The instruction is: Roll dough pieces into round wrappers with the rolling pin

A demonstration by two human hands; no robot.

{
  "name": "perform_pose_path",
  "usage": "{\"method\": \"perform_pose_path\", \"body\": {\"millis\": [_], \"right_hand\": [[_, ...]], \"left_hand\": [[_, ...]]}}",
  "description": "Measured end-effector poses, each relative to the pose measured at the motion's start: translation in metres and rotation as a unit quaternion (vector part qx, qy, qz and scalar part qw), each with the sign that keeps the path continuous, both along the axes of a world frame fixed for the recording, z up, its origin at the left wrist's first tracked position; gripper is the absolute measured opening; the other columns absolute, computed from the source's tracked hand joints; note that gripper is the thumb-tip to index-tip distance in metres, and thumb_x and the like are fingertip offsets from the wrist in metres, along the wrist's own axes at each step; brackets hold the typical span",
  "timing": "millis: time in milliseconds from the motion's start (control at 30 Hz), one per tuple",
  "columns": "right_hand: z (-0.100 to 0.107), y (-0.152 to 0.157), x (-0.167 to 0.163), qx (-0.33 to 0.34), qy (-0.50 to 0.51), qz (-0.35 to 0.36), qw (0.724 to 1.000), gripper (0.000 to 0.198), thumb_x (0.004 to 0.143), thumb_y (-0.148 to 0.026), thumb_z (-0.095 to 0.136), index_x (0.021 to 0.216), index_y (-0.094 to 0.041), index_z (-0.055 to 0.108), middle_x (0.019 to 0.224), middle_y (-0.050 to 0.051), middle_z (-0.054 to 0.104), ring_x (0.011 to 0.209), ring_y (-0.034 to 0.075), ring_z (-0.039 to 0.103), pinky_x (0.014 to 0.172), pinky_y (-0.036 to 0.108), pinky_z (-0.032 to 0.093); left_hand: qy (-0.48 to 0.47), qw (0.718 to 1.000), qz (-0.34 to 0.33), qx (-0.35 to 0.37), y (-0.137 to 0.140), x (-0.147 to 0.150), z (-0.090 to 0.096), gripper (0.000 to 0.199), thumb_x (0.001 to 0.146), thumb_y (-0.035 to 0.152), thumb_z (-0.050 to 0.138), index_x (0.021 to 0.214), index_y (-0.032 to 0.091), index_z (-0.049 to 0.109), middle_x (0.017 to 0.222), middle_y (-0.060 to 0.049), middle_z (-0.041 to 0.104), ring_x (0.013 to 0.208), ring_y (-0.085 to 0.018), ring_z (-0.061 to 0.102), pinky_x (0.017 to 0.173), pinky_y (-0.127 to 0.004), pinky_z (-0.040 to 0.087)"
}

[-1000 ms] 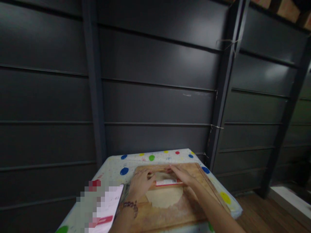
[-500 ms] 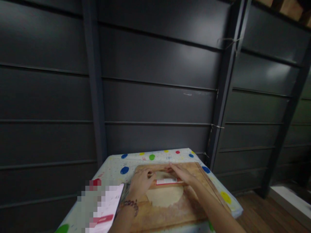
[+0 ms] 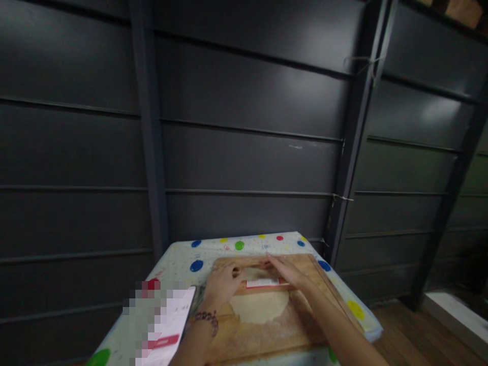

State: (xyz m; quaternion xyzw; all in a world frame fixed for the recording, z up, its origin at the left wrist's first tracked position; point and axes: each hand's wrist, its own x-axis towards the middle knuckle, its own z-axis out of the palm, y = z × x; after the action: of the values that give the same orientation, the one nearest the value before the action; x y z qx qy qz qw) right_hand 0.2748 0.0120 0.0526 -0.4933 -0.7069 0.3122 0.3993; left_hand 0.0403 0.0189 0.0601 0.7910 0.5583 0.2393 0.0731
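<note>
A wooden rolling pin (image 3: 284,285) with a red-and-white label lies crosswise over a sheet of pale dough (image 3: 260,308). Dough shows on both the near and far sides of the pin. My left hand (image 3: 224,283), with a beaded bracelet at its wrist, is curled over the pin's left part. Over the right part, my right hand (image 3: 284,269) is closed on the pin, its fingers angled inward toward the left hand. Both hands hide the pin's ends. Beneath everything is a wooden board (image 3: 274,341).
The table (image 3: 213,252) has a white cover with coloured dots. A phone (image 3: 173,320) with a lit screen, partly pixelated, lies left of the board. A dark panelled wall (image 3: 247,162) stands right behind the table. A white slab (image 3: 457,315) rests on the wooden floor at the right.
The rolling pin has turned slightly, so more of its label shows. Both hands remain on it in nearly the same place. The view has shifted a little.
</note>
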Motion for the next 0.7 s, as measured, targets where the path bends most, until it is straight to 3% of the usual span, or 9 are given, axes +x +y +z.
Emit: {"method": "perform_pose_path", "body": {"millis": [300,700], "right_hand": [[0.002,0.004,0.003,-0.023,0.021,0.018,0.999,0.060,0.087,-0.075,0.037,0.093,-0.030,0.077,0.108,0.011,0.075,0.108,0.034,0.066,0.100,0.046,0.048],[0.006,-0.005,-0.002,0.005,-0.030,-0.027,0.999,0.071,0.091,-0.078,0.024,0.103,-0.032,0.076,0.109,0.008,0.075,0.104,0.029,0.069,0.092,0.042,0.052]], "left_hand": [[0.005,1.000,-0.001,0.028,0.003,-0.002,-0.005,0.031,0.092,0.036,0.045,0.100,0.023,0.073,0.118,-0.005,0.072,0.116,-0.023,0.061,0.104,-0.033,0.042],[0.010,1.000,0.017,0.021,0.006,-0.001,-0.007,0.030,0.094,0.039,0.047,0.102,0.024,0.072,0.117,-0.005,0.072,0.115,-0.023,0.061,0.102,-0.033,0.043]]}}
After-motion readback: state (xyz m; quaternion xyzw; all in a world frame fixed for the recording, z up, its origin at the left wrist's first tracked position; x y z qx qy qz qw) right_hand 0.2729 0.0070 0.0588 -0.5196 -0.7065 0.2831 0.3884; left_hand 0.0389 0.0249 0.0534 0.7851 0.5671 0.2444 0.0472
